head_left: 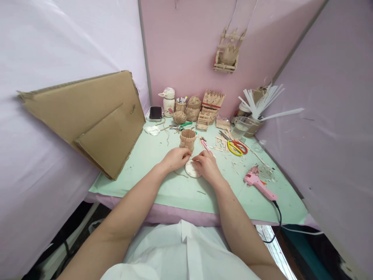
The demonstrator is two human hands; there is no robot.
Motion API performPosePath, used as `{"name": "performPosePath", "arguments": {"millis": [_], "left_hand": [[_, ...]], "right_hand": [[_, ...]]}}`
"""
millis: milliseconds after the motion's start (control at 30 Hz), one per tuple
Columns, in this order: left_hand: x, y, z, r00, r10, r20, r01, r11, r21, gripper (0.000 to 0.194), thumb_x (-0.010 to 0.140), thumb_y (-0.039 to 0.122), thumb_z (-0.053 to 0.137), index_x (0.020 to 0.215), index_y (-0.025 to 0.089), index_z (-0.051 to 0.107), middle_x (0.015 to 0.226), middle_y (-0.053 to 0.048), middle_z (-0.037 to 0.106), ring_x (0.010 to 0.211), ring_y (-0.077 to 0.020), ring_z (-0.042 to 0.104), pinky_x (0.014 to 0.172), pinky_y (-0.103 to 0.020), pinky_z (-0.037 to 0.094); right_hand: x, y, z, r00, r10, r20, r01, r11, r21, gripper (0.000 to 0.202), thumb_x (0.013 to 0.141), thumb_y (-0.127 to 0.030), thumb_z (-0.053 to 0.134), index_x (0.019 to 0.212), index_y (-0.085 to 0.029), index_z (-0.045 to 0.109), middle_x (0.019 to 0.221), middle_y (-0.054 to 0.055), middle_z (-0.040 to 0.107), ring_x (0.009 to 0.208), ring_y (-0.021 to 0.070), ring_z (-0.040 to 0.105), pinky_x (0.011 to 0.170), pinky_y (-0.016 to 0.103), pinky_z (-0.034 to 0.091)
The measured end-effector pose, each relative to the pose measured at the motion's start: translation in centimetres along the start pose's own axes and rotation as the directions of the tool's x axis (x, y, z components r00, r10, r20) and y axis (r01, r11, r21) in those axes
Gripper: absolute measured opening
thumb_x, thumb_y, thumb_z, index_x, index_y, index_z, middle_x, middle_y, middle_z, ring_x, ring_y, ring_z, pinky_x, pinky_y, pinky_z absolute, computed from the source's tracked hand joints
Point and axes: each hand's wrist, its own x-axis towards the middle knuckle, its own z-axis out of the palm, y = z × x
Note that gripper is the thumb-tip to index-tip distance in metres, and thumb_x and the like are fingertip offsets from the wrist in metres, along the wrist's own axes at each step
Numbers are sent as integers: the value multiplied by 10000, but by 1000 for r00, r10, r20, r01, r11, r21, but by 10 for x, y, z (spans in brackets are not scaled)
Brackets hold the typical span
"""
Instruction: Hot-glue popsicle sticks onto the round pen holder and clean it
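Observation:
My left hand [175, 158] is closed in a pinch just in front of a small brown cup [188, 139] with a ridged wall. What its fingertips hold is too small to tell. Close beside it, my right hand [207, 166] is also pinched, its fingers over the upper right edge of a round white disc [190, 170]. Whether those fingers grip anything cannot be made out. The disc lies on the green table cover, partly hidden by the right hand. A thin piece of twine [182, 174] lies at the disc's left.
To the right are scissors [234, 148], scattered wooden sticks and a pink glue gun [260, 184] with a black cord. Cardboard [96, 120] stands at left. A bottle [169, 103], twine ball [179, 117] and stick-built pieces [212, 102] line the back. White strips [259, 102] stand right.

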Motion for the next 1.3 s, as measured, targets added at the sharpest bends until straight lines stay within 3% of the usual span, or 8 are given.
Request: {"name": "performPosePath", "arguments": {"millis": [200, 433, 667, 767, 867, 1000, 1133, 1300], "left_hand": [[1, 0, 0, 999, -28, 19, 27, 999, 22, 248, 788, 224, 459, 910, 212, 674, 931, -40, 703, 834, -179, 615, 740, -253, 424], [0, 0, -1, 1000, 9, 7, -9, 1000, 3, 232, 787, 214, 454, 880, 200, 667, 903, -39, 697, 816, -171, 608, 720, -247, 417], [1, 1, 0, 999, -40, -4, 38, 976, -213, 192, 761, 229, 495, 822, 167, 667, 828, -33, 679, 732, -144, 575, 669, -240, 420], [3, 0, -3, 989, -105, 99, 140, 867, -478, 198, 761, 300, 548, 792, 136, 655, 720, -28, 639, 664, -129, 558, 620, -240, 423], [2, 0, -8, 944, -106, 314, 311, 606, -732, 269, 747, 383, 624, 812, 123, 647, 685, -28, 619, 640, -108, 560, 610, -229, 431], [0, 1, -13, 881, -62, 469, 459, 346, -818, 317, 655, 357, 754, 849, 129, 648, 719, -26, 637, 655, -82, 573, 657, -222, 444], [0, 0, -13, 865, -100, 492, 499, 280, -820, 367, 600, 300, 806, 885, 138, 641, 738, -20, 658, 662, -83, 596, 688, -237, 462], [2, -1, -9, 876, -176, 450, 483, 307, -820, 371, 599, 283, 809, 890, 120, 646, 789, -59, 693, 681, -105, 627, 726, -265, 489]], "right_hand": [[1, -15, 2, 998, 56, 29, -54, 997, -57, 140, 825, -230, 583, 854, -246, 718, 879, 71, 569, 892, 224, 447, 759, 342, 303], [1, -11, 7, 992, 108, 66, -106, 994, -38, 97, 795, -202, 591, 803, -236, 682, 907, 63, 574, 918, 226, 449, 767, 339, 298], [0, -3, 0, 999, 33, -13, -31, 994, 103, 108, 807, -174, 538, 798, -212, 639, 897, 51, 563, 895, 202, 474, 815, 329, 347], [-1, -5, -9, 992, -48, -118, 70, 980, 188, 122, 851, -214, 506, 838, -219, 627, 924, 55, 559, 933, 209, 473, 850, 343, 361], [-2, -10, -15, 977, -97, -190, 145, 955, 258, 136, 883, -263, 486, 867, -236, 619, 945, 51, 547, 964, 206, 473, 873, 346, 369], [-3, -14, -17, 968, -110, -224, 175, 939, 297, 135, 884, -272, 493, 854, -242, 621, 951, 52, 545, 983, 209, 479, 891, 363, 370], [-3, -13, -16, 967, -88, -240, 158, 944, 291, 129, 879, -261, 494, 882, -246, 622, 963, 55, 548, 997, 211, 486, 896, 372, 374], [-3, -7, -17, 953, 8, -304, 86, 952, 294, 116, 879, -256, 478, 900, -219, 587, 946, 61, 572, 969, 207, 497, 841, 342, 399]]}}
